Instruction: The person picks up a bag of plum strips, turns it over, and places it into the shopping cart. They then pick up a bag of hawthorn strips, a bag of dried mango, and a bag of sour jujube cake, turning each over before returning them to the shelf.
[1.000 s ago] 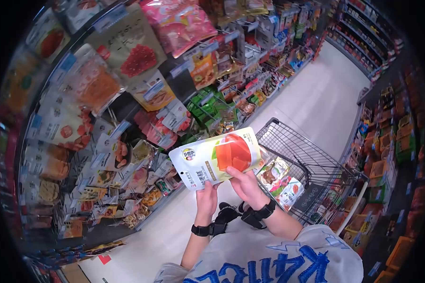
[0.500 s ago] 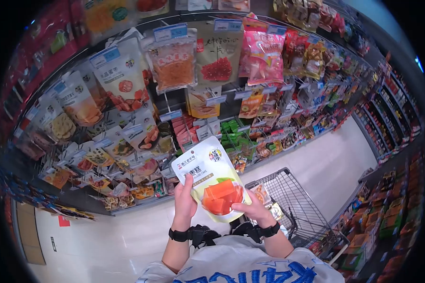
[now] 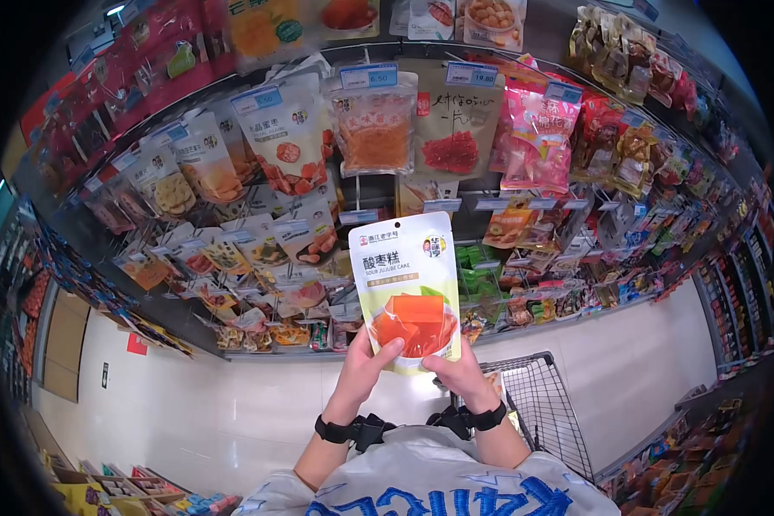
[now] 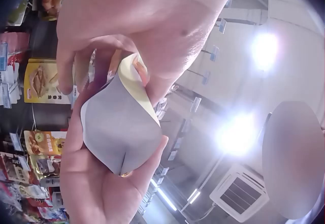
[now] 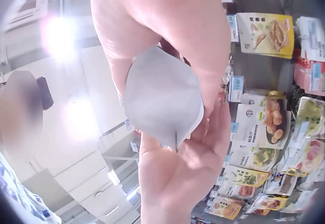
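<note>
A white and pale-yellow pouch of sour jujube cake stands upright before the chest in the head view, its printed front facing me. My left hand grips its lower left edge, thumb over the front. At the lower right edge my right hand pinches it the same way. Both wrist views show the pouch's grey bottom from below, with fingers curled behind it. The hang hole at its top is uncovered.
Racks of hanging snack pouches with blue price tags rise ahead. A black wire shopping cart stands at the right on the pale floor. More shelves line the far right.
The pouch has turned from lying sideways to upright, both hands still holding it. The head view has swung left to face the rack squarely, so the cart shows less.
</note>
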`<action>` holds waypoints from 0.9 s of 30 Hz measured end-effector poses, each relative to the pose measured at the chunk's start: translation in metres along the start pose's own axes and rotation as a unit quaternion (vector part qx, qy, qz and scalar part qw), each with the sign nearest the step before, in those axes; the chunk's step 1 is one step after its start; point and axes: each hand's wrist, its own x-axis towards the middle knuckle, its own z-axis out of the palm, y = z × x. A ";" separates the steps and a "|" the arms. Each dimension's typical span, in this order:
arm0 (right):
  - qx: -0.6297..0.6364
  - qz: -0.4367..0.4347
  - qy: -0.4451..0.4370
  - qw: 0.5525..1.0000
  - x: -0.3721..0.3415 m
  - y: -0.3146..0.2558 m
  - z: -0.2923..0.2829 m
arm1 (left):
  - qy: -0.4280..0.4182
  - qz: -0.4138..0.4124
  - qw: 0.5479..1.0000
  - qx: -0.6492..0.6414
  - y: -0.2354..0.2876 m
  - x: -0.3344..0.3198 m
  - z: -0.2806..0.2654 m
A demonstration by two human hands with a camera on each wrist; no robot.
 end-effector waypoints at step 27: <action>-0.028 -0.090 -0.101 0.990 0.041 -0.004 0.039 | 0.026 0.181 0.970 0.160 0.019 -0.004 -0.008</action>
